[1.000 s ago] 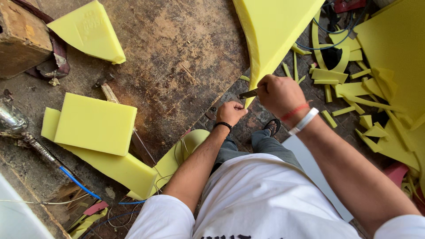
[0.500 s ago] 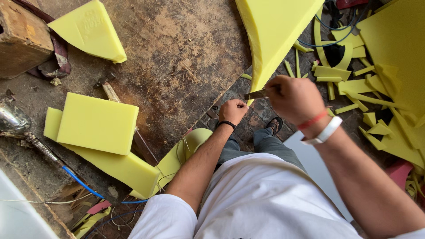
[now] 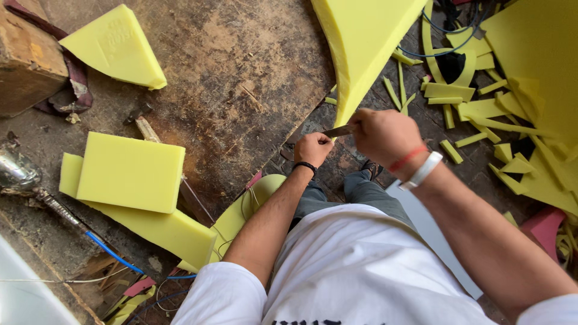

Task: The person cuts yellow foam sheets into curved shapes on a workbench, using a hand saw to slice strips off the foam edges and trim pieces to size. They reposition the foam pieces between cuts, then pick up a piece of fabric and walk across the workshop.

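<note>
The right hand (image 3: 385, 135) has its fingers closed around a knife (image 3: 339, 130), whose blade meets the lower tip of the big yellow foam sheet (image 3: 361, 42) hanging off the bench's (image 3: 241, 78) right edge. The left hand (image 3: 313, 147), curled into a loose fist, rests at that bench edge just beside the blade; what it grips I cannot tell. Foam offcuts (image 3: 475, 108) litter the floor to the right.

White tee with some dark print on the chest, grey-blue jeans. Left hand (image 3: 313, 148) has a black wristband, right hand (image 3: 383, 136) a red thread plus white band.
</note>
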The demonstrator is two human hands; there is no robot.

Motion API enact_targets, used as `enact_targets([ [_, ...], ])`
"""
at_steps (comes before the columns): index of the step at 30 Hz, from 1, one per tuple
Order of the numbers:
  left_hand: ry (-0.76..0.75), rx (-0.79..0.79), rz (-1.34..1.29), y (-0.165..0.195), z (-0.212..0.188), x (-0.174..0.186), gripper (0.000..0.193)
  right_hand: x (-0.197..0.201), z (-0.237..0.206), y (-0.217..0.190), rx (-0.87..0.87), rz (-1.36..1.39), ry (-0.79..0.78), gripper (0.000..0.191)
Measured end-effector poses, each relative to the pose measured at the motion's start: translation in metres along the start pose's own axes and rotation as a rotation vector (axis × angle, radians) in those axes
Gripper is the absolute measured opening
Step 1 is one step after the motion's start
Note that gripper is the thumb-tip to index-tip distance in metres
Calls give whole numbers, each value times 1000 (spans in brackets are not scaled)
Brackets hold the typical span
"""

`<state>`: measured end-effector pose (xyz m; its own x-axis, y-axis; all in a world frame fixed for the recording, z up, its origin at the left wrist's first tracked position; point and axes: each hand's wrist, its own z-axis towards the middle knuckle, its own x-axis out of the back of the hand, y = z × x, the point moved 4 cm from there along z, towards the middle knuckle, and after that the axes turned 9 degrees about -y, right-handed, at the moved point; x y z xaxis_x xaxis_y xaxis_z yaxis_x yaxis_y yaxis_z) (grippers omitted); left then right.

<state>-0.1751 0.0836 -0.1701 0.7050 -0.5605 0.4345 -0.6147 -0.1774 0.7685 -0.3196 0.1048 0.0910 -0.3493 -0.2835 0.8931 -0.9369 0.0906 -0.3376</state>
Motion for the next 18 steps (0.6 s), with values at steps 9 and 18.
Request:
enact_targets([
  [9,-4,-4,-1,-2,-2,-1,20,-9,2,-1,-44,-49,-103,20],
  [18,-38,42,-17,-2,-5,1,19,-15,-7,17,4,57,-88,18],
])
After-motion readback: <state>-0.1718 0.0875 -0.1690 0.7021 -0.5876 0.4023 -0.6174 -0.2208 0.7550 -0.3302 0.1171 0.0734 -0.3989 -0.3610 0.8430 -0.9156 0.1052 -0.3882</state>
